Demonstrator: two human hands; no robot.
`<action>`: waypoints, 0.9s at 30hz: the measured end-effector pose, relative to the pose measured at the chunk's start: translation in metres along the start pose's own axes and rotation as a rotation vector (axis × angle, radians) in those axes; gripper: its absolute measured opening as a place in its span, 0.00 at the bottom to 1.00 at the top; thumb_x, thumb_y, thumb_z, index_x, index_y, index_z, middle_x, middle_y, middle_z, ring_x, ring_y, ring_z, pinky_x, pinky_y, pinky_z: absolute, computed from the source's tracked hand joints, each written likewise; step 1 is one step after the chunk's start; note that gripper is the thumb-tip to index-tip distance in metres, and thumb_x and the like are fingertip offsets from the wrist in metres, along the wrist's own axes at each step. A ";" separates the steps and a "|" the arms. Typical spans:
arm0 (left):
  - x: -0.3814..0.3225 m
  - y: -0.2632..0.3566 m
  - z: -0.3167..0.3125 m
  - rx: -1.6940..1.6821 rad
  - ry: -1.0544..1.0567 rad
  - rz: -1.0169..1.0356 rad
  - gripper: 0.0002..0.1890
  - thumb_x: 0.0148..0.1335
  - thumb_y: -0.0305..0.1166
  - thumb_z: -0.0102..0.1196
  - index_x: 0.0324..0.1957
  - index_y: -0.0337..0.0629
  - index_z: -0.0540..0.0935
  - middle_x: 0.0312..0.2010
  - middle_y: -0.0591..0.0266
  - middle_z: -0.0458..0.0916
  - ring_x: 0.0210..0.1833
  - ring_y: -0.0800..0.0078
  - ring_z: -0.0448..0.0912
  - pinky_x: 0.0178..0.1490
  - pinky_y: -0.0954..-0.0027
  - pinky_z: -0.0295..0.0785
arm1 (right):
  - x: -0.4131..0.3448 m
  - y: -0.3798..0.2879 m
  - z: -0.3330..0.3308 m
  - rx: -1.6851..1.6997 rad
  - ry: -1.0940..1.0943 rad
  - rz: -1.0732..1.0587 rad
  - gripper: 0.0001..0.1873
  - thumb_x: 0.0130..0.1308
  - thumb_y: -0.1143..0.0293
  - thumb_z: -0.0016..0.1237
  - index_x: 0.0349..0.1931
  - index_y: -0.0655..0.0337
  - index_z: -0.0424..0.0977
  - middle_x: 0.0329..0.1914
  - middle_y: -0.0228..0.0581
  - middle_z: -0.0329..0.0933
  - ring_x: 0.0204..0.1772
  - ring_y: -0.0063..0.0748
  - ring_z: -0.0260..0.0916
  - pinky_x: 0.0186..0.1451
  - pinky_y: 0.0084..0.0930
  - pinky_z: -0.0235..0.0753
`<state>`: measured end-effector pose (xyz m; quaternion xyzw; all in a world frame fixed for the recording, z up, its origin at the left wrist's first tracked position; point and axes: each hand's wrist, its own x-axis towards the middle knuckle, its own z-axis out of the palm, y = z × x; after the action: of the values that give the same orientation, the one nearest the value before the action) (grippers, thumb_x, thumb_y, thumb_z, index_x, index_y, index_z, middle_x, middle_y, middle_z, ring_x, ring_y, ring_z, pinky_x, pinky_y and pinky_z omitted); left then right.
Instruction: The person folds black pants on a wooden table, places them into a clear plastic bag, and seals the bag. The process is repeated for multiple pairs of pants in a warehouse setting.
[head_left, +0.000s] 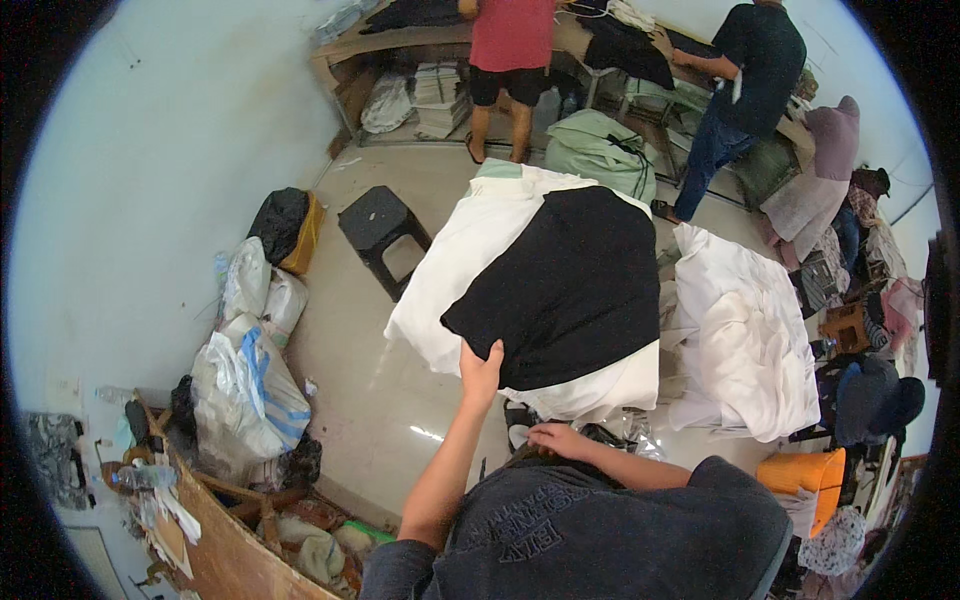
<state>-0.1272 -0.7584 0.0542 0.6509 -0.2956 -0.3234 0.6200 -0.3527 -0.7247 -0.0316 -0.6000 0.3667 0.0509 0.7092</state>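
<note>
Black fabric (574, 289) lies spread over a pile of white cloth (442, 262) in front of me. My left hand (481, 371) grips the near left corner of the black fabric, thumb on top and fingers out of sight underneath. My right hand (559, 440) is close to my body, just below the near edge of the white pile, its fingers slightly bent; I see nothing held in it. To the right of the pile stands a second heap of white fabric (742, 337).
A black plastic stool (382, 225) stands at the left. Filled sacks (251, 390) line the left wall. A green bundle (600, 150) sits beyond the pile. Two people stand at the far worktable (405, 37); another person is at the right. An orange basket (802, 480) stands near right.
</note>
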 end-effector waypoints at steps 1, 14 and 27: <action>-0.007 0.013 -0.010 0.015 -0.012 0.008 0.25 0.59 0.29 0.60 0.57 0.31 0.70 0.49 0.49 0.80 0.52 0.61 0.77 0.59 0.65 0.69 | 0.011 0.011 0.001 0.315 -0.070 0.175 0.20 0.72 0.59 0.42 0.57 0.60 0.72 0.47 0.32 0.77 0.43 0.31 0.76 0.47 0.30 0.75; -0.430 0.111 -0.343 0.010 0.970 0.104 0.36 0.48 0.24 0.67 0.60 0.28 0.66 0.54 0.52 0.74 0.55 0.63 0.73 0.62 0.61 0.66 | 0.211 -0.039 0.250 1.027 -0.303 0.241 0.34 0.71 0.44 0.39 0.67 0.60 0.62 0.58 0.42 0.73 0.55 0.36 0.71 0.57 0.35 0.70; -0.573 0.079 -0.372 -0.199 1.883 0.148 0.34 0.53 0.26 0.63 0.62 0.30 0.65 0.55 0.50 0.73 0.55 0.61 0.74 0.63 0.62 0.67 | 0.247 -0.097 0.602 0.675 -0.576 0.397 0.35 0.69 0.41 0.39 0.65 0.60 0.63 0.61 0.42 0.71 0.58 0.39 0.69 0.61 0.38 0.67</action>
<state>-0.1866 -0.0833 0.1720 0.5681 0.3142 0.3506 0.6750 0.1526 -0.3073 -0.0895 -0.2166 0.2589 0.2274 0.9134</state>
